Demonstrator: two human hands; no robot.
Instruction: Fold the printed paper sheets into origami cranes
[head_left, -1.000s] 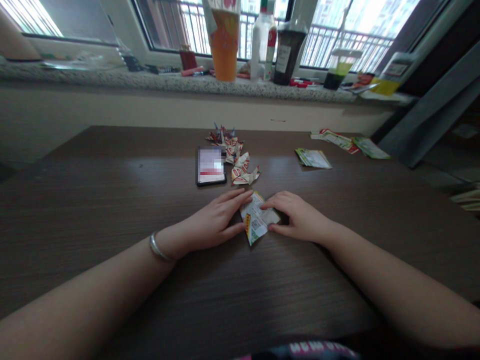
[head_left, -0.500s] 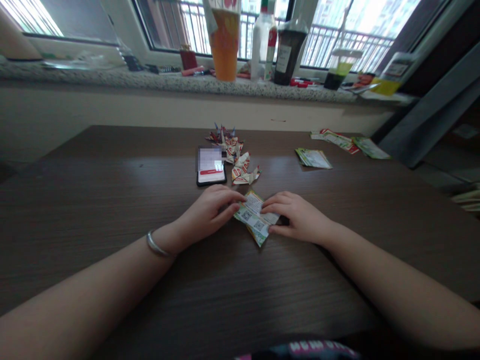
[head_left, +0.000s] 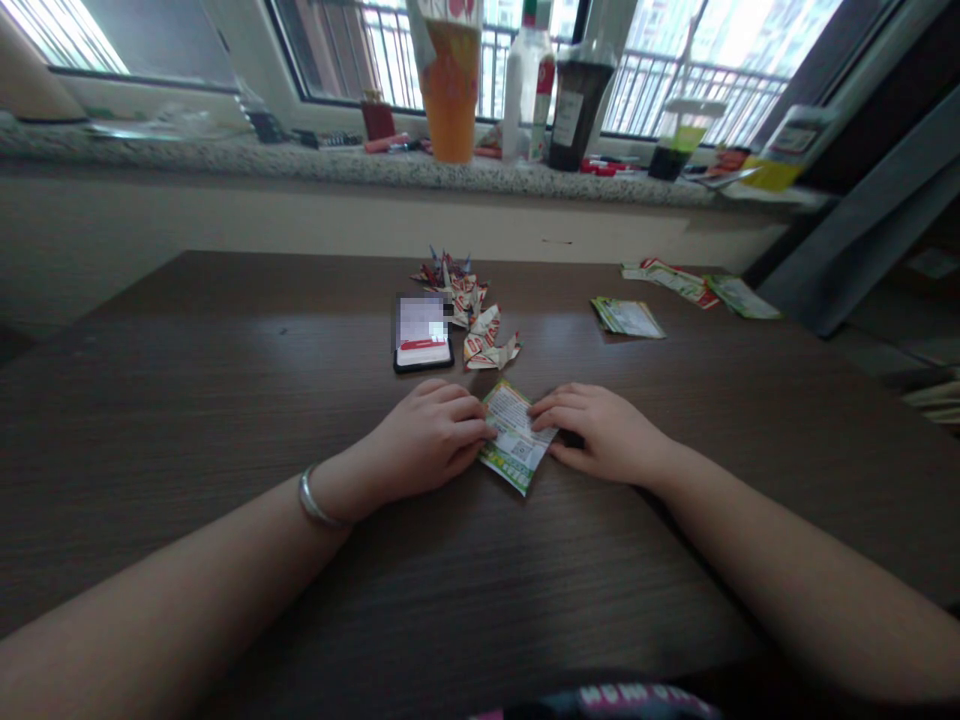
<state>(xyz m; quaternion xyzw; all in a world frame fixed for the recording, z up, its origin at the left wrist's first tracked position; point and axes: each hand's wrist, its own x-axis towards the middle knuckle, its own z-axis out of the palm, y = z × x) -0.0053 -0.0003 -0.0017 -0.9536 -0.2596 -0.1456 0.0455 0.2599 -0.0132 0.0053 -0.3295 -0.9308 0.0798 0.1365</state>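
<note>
A small green-and-white printed wrapper [head_left: 512, 425] lies on the dark table in front of me, text and a QR code facing up. My left hand [head_left: 439, 432], with a silver bangle on its wrist, has curled fingers and thumb closed on the wrapper's left edge, covering part of it. From the right, my right hand [head_left: 596, 430] holds the opposite edge: its fingertips press on top and the thumb is near the lower right edge. Beyond the wrapper, folded red-and-cream paper pieces [head_left: 487, 340] stand beside a phone [head_left: 424, 335] with a lit screen.
A stack of similar green wrappers [head_left: 628, 317] lies at the back right, with more flat wrappers [head_left: 675, 280] behind it. Along the granite windowsill [head_left: 300, 165] stand an orange drink cup [head_left: 451, 90], a dark cup [head_left: 577, 110] and several bottles.
The wrapper's upper layer has shifted, with its green lower border now showing and one QR code covered or hidden. My left fingers have curled in and moved down slightly; the right hand has barely moved.
</note>
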